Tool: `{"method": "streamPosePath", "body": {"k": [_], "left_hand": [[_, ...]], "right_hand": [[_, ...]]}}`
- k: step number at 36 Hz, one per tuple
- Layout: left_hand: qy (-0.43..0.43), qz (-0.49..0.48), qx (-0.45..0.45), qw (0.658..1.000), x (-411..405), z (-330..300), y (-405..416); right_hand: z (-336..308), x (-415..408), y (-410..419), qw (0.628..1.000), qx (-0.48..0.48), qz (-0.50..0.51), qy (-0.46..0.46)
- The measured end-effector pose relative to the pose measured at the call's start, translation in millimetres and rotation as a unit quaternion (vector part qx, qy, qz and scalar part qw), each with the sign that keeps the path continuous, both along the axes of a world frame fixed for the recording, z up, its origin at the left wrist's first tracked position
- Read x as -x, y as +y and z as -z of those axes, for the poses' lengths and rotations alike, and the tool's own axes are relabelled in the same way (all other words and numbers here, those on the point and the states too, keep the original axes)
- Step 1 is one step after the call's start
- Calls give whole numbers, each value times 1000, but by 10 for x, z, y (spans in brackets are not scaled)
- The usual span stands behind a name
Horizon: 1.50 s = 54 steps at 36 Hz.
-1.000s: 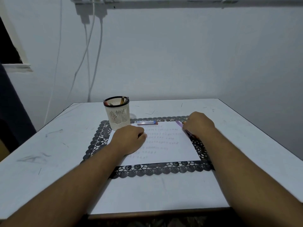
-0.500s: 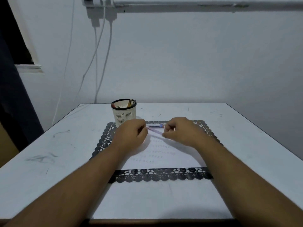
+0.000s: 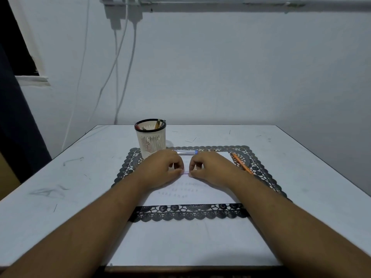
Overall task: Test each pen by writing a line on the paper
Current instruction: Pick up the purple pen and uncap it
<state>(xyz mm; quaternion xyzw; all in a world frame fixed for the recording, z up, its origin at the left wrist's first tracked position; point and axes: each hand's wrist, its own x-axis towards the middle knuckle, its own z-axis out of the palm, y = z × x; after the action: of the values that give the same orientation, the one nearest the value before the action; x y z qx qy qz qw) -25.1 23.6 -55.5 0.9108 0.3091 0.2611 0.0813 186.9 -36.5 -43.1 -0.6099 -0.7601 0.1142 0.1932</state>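
Change: a second ago the right hand (image 3: 210,168) was out at the right edge of the paper (image 3: 192,194) over a purple pen (image 3: 186,173) and the left hand (image 3: 160,169) rested on the sheet; now both have met over the middle of the paper
Left grip: fingers curled, thumb and fingertips pinching the left end of the purple pen
Right grip: fingers curled, pinching the right end of the same pen; only a short purple stretch shows between the two hands
Newly seen: an orange pen (image 3: 241,163) lies slanted at the paper's right edge, uncovered since the right hand left
Unchanged: blue-capped pen (image 3: 185,151) lying along the paper's far edge; pen cup (image 3: 151,138) with pens upright at the mat's far left corner
Paper: rows of faint marks near its lower left
Surface: white scuffed worktop (image 3: 70,187) under a black lace mat (image 3: 188,214)
Room: pale wall (image 3: 220,67), white cables (image 3: 128,57) hanging from above
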Motion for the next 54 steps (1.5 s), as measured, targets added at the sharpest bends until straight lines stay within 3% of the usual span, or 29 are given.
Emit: {"method": "streamPosePath", "body": {"k": [11,17,54], "left_hand": [[-6,-34,31,999,77,-20,-16],[11,-3,20,1000,53,3,3],[29,-11,35,999,74,-12,11]], "right_hand": [[-15,-195,-49,997,37,29,55],[8,-139,-69,997,34,18,71],[-28,-284,-24,992,46,90,81]]}}
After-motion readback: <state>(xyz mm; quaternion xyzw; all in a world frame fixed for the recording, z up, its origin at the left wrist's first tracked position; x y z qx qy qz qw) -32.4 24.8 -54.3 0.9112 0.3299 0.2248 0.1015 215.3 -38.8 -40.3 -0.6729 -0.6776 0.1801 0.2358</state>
